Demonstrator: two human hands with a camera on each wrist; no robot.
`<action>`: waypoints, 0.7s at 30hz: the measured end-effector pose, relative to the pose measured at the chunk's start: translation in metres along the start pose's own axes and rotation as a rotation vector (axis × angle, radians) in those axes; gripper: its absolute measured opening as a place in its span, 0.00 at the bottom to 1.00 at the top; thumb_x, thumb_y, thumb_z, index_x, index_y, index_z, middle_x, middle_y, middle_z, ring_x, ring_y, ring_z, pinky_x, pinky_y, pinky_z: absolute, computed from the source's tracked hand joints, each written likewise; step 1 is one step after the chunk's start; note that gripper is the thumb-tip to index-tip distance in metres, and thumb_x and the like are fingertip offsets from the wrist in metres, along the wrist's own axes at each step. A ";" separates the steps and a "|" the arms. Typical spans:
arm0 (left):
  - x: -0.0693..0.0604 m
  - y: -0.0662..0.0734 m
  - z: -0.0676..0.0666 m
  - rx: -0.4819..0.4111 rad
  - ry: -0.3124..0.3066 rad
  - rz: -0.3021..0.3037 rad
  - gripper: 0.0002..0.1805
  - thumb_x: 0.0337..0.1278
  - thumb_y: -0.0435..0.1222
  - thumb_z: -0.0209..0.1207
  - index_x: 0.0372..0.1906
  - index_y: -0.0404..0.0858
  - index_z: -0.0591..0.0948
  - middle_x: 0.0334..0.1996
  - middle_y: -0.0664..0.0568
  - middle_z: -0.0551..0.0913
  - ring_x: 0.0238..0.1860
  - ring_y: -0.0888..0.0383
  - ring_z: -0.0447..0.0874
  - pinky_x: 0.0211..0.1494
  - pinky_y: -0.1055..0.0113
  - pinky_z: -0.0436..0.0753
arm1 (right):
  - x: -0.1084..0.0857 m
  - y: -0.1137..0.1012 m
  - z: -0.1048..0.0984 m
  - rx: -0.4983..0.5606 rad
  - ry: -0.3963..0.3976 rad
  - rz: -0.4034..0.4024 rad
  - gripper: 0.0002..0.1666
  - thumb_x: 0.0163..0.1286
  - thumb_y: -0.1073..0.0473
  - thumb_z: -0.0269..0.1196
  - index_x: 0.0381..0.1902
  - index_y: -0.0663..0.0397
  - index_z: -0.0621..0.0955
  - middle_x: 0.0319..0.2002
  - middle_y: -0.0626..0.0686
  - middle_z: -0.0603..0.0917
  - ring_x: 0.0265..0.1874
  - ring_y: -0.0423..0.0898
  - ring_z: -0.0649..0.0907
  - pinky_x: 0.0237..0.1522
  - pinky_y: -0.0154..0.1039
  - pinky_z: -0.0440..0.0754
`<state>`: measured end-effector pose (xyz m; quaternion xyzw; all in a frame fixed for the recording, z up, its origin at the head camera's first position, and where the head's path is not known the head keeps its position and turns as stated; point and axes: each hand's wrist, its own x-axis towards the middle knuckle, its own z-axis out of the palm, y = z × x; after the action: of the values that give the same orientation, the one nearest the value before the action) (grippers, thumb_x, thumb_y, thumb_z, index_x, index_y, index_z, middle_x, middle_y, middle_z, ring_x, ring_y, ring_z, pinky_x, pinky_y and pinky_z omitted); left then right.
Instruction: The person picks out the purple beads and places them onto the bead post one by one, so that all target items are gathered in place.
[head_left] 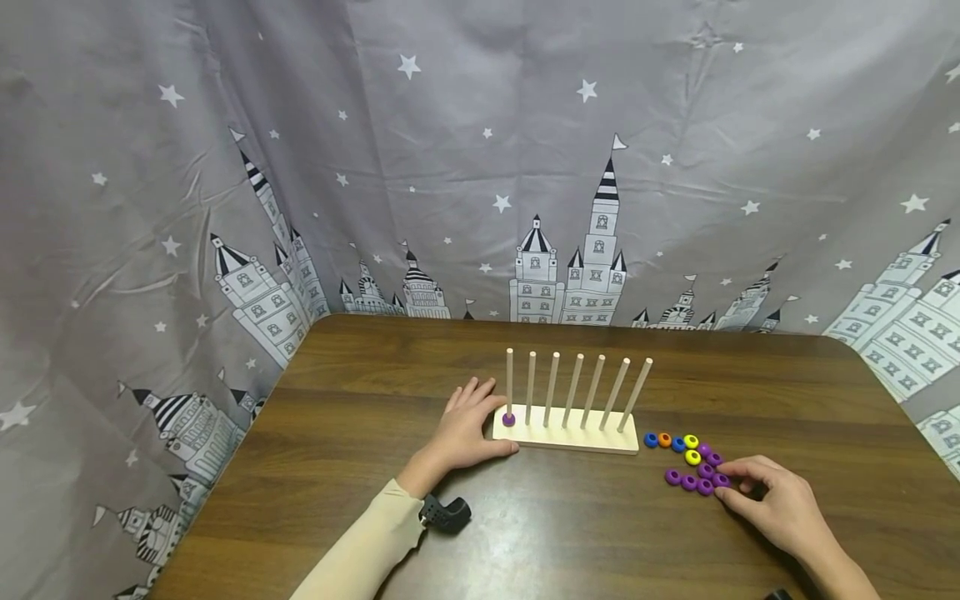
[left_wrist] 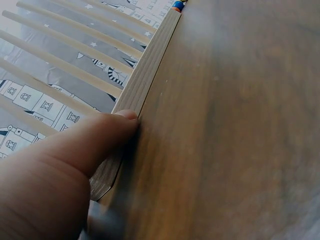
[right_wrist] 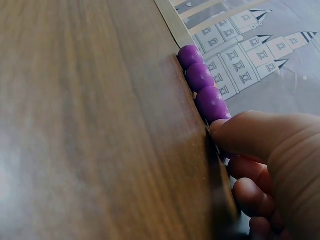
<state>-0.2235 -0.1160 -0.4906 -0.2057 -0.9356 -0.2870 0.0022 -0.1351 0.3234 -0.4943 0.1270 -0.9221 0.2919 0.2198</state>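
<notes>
A pale wooden peg stand (head_left: 577, 437) with several upright rods sits on the table; a purple bead (head_left: 508, 420) is threaded on its leftmost rod. My left hand (head_left: 467, 429) holds the stand's left end, thumb along the front edge and index finger at the back corner. In the left wrist view, the thumb (left_wrist: 100, 135) presses the base's edge. To the right, my right hand (head_left: 780, 504) pinches a purple bead (head_left: 721, 481) between thumb and index finger at the end of a row. The right wrist view shows other purple beads (right_wrist: 200, 76) lined up beyond the thumb.
Blue beads (head_left: 651, 439), an orange bead (head_left: 664, 440) and yellow beads (head_left: 692, 442) lie between the stand and my right hand, beside more purple ones (head_left: 672, 477). Behind the brown table (head_left: 390, 358) hangs a grey curtain (head_left: 450, 167) printed with castles and stars.
</notes>
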 end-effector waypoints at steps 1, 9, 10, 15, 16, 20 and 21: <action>0.000 0.000 0.000 0.001 0.001 0.000 0.42 0.43 0.56 0.72 0.65 0.41 0.79 0.77 0.37 0.66 0.80 0.34 0.53 0.82 0.35 0.50 | 0.000 0.000 0.000 0.000 0.004 -0.001 0.19 0.41 0.69 0.79 0.31 0.45 0.88 0.28 0.33 0.83 0.26 0.24 0.74 0.27 0.22 0.67; 0.000 -0.002 0.002 0.006 0.000 0.005 0.42 0.43 0.56 0.72 0.65 0.41 0.79 0.77 0.38 0.65 0.81 0.34 0.53 0.82 0.35 0.50 | -0.002 -0.001 0.002 -0.005 0.014 0.008 0.18 0.41 0.69 0.79 0.31 0.46 0.88 0.27 0.30 0.81 0.25 0.24 0.73 0.26 0.22 0.66; 0.000 -0.002 0.002 0.006 -0.001 0.005 0.42 0.43 0.56 0.72 0.65 0.41 0.79 0.77 0.38 0.65 0.81 0.34 0.53 0.82 0.35 0.50 | -0.002 -0.001 0.001 -0.005 0.012 0.015 0.18 0.42 0.70 0.79 0.31 0.47 0.88 0.26 0.30 0.80 0.25 0.24 0.73 0.26 0.22 0.66; -0.001 -0.003 0.002 0.005 -0.002 0.004 0.42 0.44 0.56 0.72 0.65 0.41 0.79 0.77 0.38 0.65 0.81 0.34 0.52 0.82 0.36 0.49 | -0.003 -0.003 0.000 0.013 -0.006 0.068 0.16 0.46 0.70 0.78 0.33 0.49 0.88 0.21 0.29 0.76 0.22 0.25 0.71 0.24 0.24 0.65; -0.001 -0.003 0.002 0.007 -0.003 0.002 0.42 0.44 0.56 0.72 0.65 0.40 0.78 0.77 0.38 0.65 0.81 0.35 0.52 0.82 0.36 0.49 | -0.003 -0.004 0.000 0.018 -0.007 0.079 0.16 0.47 0.70 0.77 0.33 0.50 0.88 0.20 0.29 0.76 0.21 0.25 0.71 0.23 0.25 0.64; -0.001 -0.003 0.002 0.016 -0.006 0.002 0.42 0.43 0.57 0.72 0.65 0.40 0.78 0.77 0.38 0.65 0.81 0.35 0.52 0.82 0.36 0.49 | -0.003 -0.004 0.000 0.028 -0.007 0.103 0.14 0.48 0.69 0.77 0.34 0.51 0.88 0.19 0.30 0.75 0.19 0.26 0.71 0.22 0.25 0.65; -0.001 -0.003 0.002 0.022 -0.012 -0.001 0.42 0.44 0.57 0.72 0.65 0.40 0.78 0.77 0.38 0.65 0.81 0.35 0.52 0.83 0.37 0.49 | -0.004 -0.005 0.000 0.028 -0.006 0.107 0.14 0.49 0.69 0.77 0.34 0.51 0.88 0.19 0.30 0.75 0.19 0.26 0.71 0.22 0.25 0.65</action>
<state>-0.2237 -0.1180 -0.4942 -0.2071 -0.9387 -0.2755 -0.0011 -0.1302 0.3203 -0.4938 0.0814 -0.9241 0.3156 0.1995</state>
